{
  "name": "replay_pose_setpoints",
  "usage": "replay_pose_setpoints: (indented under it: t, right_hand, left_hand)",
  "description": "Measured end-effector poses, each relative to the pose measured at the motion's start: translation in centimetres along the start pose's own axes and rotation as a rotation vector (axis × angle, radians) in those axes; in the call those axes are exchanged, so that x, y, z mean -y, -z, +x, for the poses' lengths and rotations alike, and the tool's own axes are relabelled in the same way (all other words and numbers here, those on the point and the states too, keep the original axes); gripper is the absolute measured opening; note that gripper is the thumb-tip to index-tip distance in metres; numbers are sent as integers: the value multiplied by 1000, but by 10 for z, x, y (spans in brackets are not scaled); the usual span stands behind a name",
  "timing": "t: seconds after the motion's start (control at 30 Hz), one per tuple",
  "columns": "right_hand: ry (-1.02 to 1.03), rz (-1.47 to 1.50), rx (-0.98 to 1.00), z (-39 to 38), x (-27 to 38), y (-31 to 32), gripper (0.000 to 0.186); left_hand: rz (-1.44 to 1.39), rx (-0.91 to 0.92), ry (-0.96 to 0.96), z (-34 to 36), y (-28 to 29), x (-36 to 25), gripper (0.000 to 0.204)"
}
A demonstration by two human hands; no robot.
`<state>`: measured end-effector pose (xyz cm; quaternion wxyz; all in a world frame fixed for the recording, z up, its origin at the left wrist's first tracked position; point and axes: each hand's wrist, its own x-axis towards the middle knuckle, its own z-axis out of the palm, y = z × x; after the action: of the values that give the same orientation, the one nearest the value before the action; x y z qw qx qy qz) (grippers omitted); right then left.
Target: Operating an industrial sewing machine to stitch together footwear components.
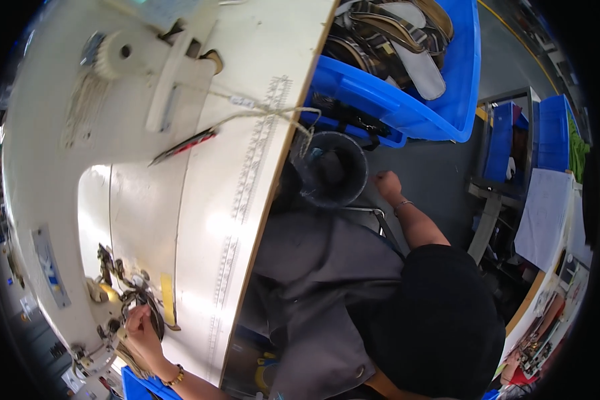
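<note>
My left hand point(143, 335), with a beaded bracelet at the wrist, is at the needle end of a white sewing machine point(27, 200). Its fingers are pinched on a dark curved fabric piece point(155, 321), partly hidden by the hand and machine parts. Layered tan and dark edges point(135, 363) lie below the hand. My right hand point(388, 187) is curled, low beside a dark round bucket point(361, 175), away from the table. What its fingers hold, if anything, is hidden.
A red and black pen point(183, 147) and pale cord point(247, 113) lie on the white table point(200, 220), which has a printed ruler along its edge. A blue tub point(470, 73) holds several dark patterned pieces with tan edging. Grey cloth point(327, 260) covers my lap.
</note>
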<state>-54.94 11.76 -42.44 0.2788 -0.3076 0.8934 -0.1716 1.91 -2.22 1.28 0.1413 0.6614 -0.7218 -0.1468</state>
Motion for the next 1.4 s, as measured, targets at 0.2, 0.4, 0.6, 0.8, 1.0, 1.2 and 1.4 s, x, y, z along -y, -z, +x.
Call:
replay_pose_setpoints:
  t: [0.2,0.4,0.6,0.8,1.0,1.2,1.4]
  right_hand:
    - [500,210,-157,-26,115,63,26]
    - [1476,380,-238,-116,296,183,38]
    - [2167,85,49,-199,431,170,16]
    - [2511,-284,28,-244,499,90,31]
    - [2479,-280,83,-251,512,61,32]
    - [2384,-262,237,-255,510,69,32]
    - [2326,-176,379,-250,512,60,33]
  left_hand:
    - [-119,-18,-2,-6,7,11,15]
    - [-32,-146,-15,-4,-14,9,20]
    - [-156,-156,-81,-6,-8,1,15]
    - [43,-231,-176,-8,-19,10,14]
    - [51,-390,-320,0,-23,11,9]
    - [49,-371,-277,-2,-30,11,7]
    - [170,-398,-352,-8,-30,3,12]
